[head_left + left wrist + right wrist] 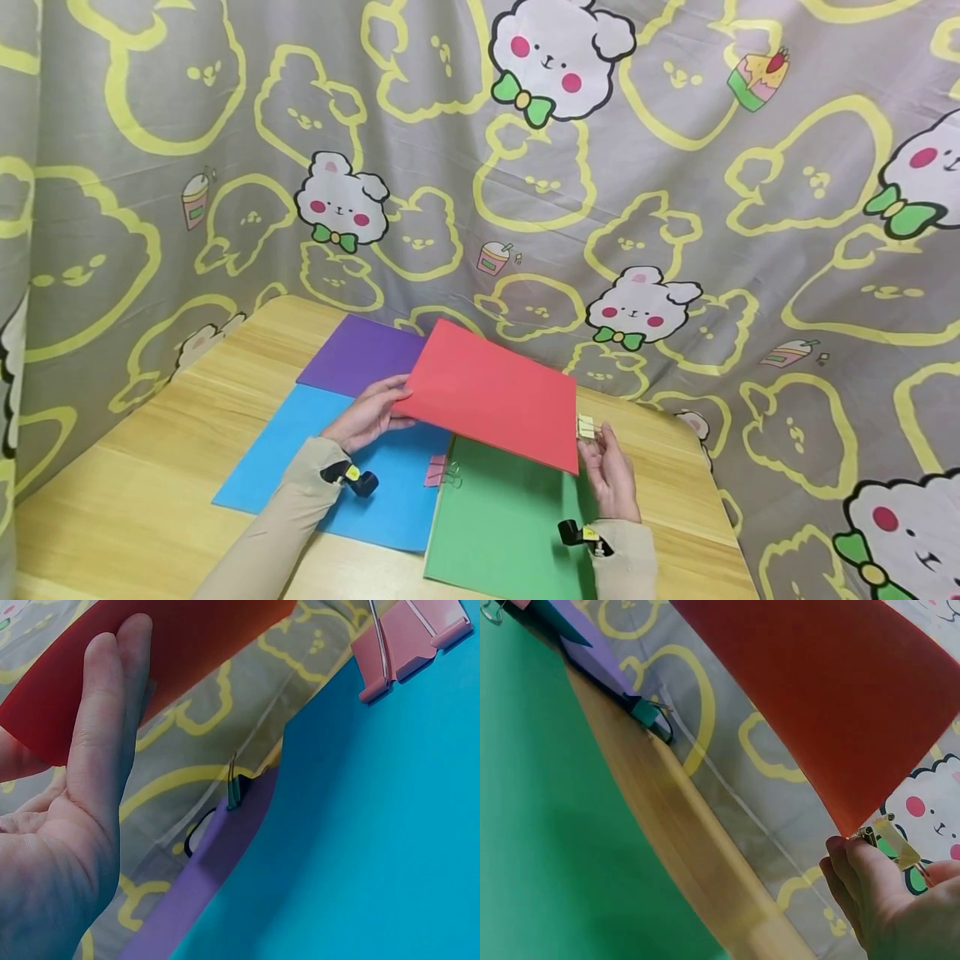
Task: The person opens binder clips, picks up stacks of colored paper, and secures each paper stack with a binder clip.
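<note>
A red sheet (pixel 495 392) is held tilted above the table. My left hand (pixel 375 414) pinches its left corner, with the thumb on one face and straight fingers (pixel 101 712) behind the other. At the sheet's right edge, my right hand (pixel 611 475) pinches a pale yellow binder clip (pixel 586 427) by its wire handles; the clip (pixel 896 844) sits right at the sheet's corner in the right wrist view. Below lie a green sheet (pixel 502 517) and a blue sheet (pixel 382 492), joined by a pink binder clip (pixel 435 471) at their shared edge.
A purple sheet (pixel 363 354) adjoins the blue one at the back, with a dark green binder clip (pixel 236 793) on its edge. The wooden table (pixel 135 467) ends at a patterned curtain (pixel 420 167) behind and at both sides.
</note>
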A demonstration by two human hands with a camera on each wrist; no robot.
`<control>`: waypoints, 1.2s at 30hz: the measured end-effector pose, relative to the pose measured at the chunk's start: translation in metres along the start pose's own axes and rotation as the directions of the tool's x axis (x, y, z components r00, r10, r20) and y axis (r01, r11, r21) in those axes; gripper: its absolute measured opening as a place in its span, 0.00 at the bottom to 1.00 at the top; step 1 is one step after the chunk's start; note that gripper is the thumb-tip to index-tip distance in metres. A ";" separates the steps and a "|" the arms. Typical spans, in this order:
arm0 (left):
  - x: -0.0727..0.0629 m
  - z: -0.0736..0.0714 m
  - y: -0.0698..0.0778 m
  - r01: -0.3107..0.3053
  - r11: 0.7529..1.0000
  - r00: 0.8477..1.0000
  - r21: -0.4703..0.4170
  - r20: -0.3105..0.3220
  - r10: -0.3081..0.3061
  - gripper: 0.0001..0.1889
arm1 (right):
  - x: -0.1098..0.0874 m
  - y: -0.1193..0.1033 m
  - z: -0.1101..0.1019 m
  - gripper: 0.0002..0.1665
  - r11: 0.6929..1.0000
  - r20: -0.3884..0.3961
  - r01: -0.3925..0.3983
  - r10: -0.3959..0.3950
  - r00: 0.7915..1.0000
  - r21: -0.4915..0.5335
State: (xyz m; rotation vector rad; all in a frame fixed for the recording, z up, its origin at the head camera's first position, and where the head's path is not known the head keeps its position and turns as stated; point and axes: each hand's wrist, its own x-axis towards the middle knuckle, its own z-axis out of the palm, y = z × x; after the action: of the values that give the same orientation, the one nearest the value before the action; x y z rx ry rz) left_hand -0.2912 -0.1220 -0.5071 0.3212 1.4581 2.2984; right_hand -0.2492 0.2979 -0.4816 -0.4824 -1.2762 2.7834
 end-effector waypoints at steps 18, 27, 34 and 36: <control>0.004 0.005 -0.006 -0.017 1.000 0.997 -0.022 0.069 0.019 0.32 | -0.005 0.006 0.012 0.19 0.999 -0.041 -0.002 0.000 0.999 -0.048; 0.004 0.007 -0.007 -0.003 1.000 0.998 -0.027 0.059 0.004 0.33 | -0.010 0.005 0.017 0.23 0.997 -0.002 -0.050 0.049 0.999 -0.053; 0.005 0.009 -0.009 -0.003 1.000 0.998 -0.023 0.058 0.004 0.32 | -0.017 0.003 0.022 0.24 0.998 0.007 -0.060 0.060 0.998 -0.027; 0.005 0.009 -0.010 -0.001 1.000 0.998 -0.021 0.057 0.002 0.32 | -0.016 0.004 0.021 0.24 0.997 0.016 -0.071 0.071 0.997 -0.011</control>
State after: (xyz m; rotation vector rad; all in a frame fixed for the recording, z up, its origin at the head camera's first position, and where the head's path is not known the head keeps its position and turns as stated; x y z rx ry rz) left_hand -0.2903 -0.1087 -0.5120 0.3784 1.4058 2.2853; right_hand -0.2398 0.2773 -0.4670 -0.5166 -1.3028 2.8457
